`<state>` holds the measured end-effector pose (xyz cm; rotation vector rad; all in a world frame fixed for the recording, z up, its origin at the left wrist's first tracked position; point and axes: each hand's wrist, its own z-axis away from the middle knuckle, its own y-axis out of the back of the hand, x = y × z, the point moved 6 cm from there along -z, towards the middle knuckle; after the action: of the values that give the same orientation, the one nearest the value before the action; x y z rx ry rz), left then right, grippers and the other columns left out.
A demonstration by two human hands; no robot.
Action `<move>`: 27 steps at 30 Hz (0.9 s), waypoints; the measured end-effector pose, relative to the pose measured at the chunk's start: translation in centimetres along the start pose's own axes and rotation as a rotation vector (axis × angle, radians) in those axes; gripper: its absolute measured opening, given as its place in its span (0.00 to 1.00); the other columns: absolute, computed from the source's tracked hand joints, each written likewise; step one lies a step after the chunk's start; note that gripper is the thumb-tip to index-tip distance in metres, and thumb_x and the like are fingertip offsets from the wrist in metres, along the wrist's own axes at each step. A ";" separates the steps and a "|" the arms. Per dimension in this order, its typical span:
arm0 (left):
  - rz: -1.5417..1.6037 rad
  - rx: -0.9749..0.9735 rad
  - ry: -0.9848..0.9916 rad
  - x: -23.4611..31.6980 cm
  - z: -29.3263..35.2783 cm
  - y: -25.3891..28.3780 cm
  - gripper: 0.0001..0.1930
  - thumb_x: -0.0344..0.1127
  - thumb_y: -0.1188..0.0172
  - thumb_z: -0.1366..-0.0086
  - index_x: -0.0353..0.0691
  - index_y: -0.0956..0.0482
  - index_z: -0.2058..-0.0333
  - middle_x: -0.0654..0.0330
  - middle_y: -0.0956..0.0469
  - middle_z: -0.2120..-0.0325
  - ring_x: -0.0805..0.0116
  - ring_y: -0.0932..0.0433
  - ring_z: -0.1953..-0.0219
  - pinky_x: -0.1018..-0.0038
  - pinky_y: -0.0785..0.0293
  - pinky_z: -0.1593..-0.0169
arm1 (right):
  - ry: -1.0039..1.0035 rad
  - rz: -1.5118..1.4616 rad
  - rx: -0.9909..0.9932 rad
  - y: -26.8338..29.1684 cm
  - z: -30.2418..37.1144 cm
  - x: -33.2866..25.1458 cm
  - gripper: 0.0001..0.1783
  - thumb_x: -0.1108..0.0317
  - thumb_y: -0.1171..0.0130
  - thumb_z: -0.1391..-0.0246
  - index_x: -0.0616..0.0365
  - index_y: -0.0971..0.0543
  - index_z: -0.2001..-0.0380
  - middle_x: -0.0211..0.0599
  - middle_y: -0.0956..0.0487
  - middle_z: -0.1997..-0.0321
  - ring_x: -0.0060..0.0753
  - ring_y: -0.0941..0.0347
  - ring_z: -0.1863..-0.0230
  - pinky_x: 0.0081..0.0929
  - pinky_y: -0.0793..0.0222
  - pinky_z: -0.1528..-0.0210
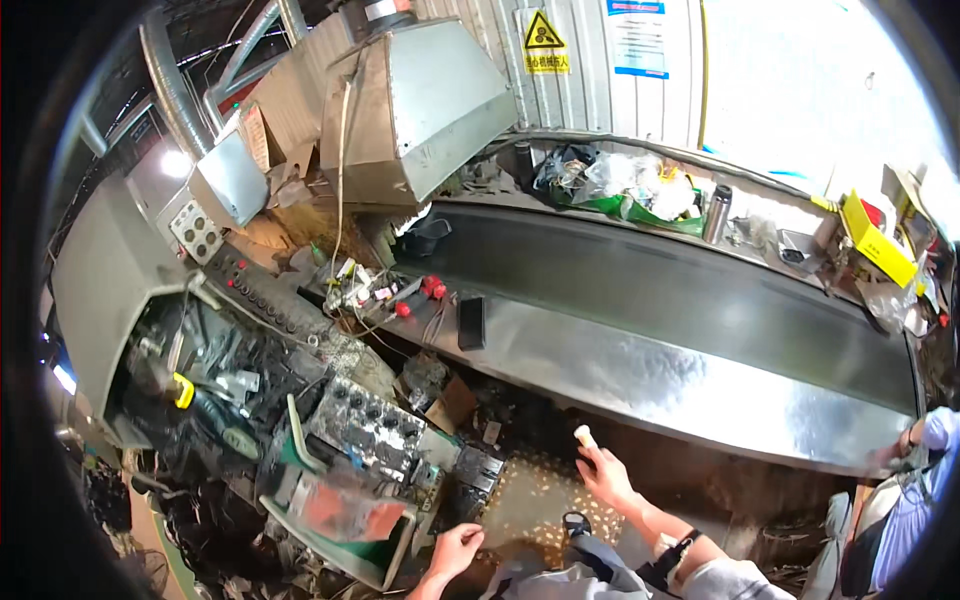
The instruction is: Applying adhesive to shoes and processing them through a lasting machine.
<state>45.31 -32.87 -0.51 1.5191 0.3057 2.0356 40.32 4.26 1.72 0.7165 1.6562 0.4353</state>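
Observation:
My right hand (606, 480) reaches out below the metal trough's front edge. Between its fingertips and thumb it grips a small pale cream piece (584, 436) with a rounded end, whose kind I cannot make out. Lower and to the left, my left hand (458, 550) is closed with curled fingers; anything inside it is hidden. Beside that hand stands a green-framed machine part (390, 562) with a reddish plate (345, 508) behind a clear cover. A dark metal block (478, 468) lies just beyond the left hand.
A long metal trough (600, 350) runs across the bench, with a black phone (471, 323) at its near edge. Dark machinery (365, 420) fills the left, under a hood (430, 110). Bags, a thermos (717, 213) and a yellow box (877, 240) line the back. A person's sleeve (905, 530) shows at right.

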 end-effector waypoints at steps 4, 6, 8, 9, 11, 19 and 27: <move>-0.071 0.047 -0.124 11.2 -13.0 3.7 0.14 0.37 0.35 0.35 0.36 0.17 0.54 0.51 0.14 0.63 0.64 0.14 0.60 0.70 0.20 0.55 | 0.221 0.368 0.008 -0.7 -13.4 0.4 0.30 0.55 0.41 0.39 0.66 0.30 0.42 0.50 0.23 0.47 0.58 0.36 0.34 0.57 0.45 0.31; -0.071 0.034 -0.174 15.4 -20.6 5.2 0.15 0.38 0.35 0.34 0.36 0.18 0.53 0.51 0.14 0.61 0.63 0.14 0.59 0.70 0.20 0.54 | 0.183 0.572 -0.156 -2.2 -16.8 3.6 0.37 0.47 0.48 0.36 0.60 0.38 0.32 0.46 0.34 0.31 0.59 0.47 0.26 0.68 0.59 0.27; -0.073 0.091 -0.327 17.2 -29.1 7.4 0.15 0.38 0.36 0.34 0.36 0.18 0.53 0.51 0.15 0.61 0.63 0.15 0.59 0.69 0.20 0.53 | 0.175 0.639 -0.229 -2.8 -19.1 5.0 0.40 0.43 0.49 0.36 0.55 0.42 0.29 0.42 0.43 0.25 0.61 0.49 0.26 0.74 0.61 0.29; -0.069 0.080 -0.328 19.2 -33.8 8.5 0.15 0.39 0.36 0.34 0.35 0.18 0.54 0.51 0.15 0.61 0.62 0.15 0.59 0.69 0.21 0.53 | 0.211 0.692 -0.268 -2.5 -19.7 4.6 0.43 0.41 0.48 0.38 0.56 0.41 0.29 0.43 0.40 0.26 0.60 0.50 0.25 0.72 0.61 0.29; -0.065 0.023 -0.363 22.5 -44.3 10.5 0.16 0.41 0.35 0.35 0.35 0.18 0.55 0.48 0.16 0.59 0.57 0.16 0.55 0.65 0.21 0.53 | 0.128 0.665 -0.302 -2.7 -20.4 5.8 0.45 0.36 0.49 0.39 0.56 0.40 0.30 0.43 0.38 0.28 0.61 0.50 0.26 0.72 0.64 0.28; -1.065 0.227 -0.366 27.5 -80.5 25.4 0.43 0.34 0.28 0.48 0.35 0.37 0.34 0.40 0.33 0.37 0.47 0.31 0.36 0.63 0.35 0.32 | -0.706 -0.529 -0.056 -2.3 -35.7 5.3 0.49 0.56 0.30 0.44 0.55 0.47 0.28 0.44 0.20 0.42 0.37 0.21 0.46 0.34 0.26 0.44; -0.260 -0.484 -0.360 30.0 -98.1 17.5 0.16 0.35 0.34 0.38 0.34 0.16 0.54 0.48 0.15 0.59 0.57 0.17 0.52 0.65 0.26 0.44 | -1.080 -1.301 0.122 -13.5 -56.1 8.2 0.63 0.63 0.27 0.46 0.52 0.64 0.24 0.46 0.39 0.26 0.36 0.37 0.31 0.38 0.35 0.34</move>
<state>-57.23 -15.01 0.24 1.4119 -0.1223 1.4629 -17.92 5.54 -1.10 -0.1794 0.7946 -0.8629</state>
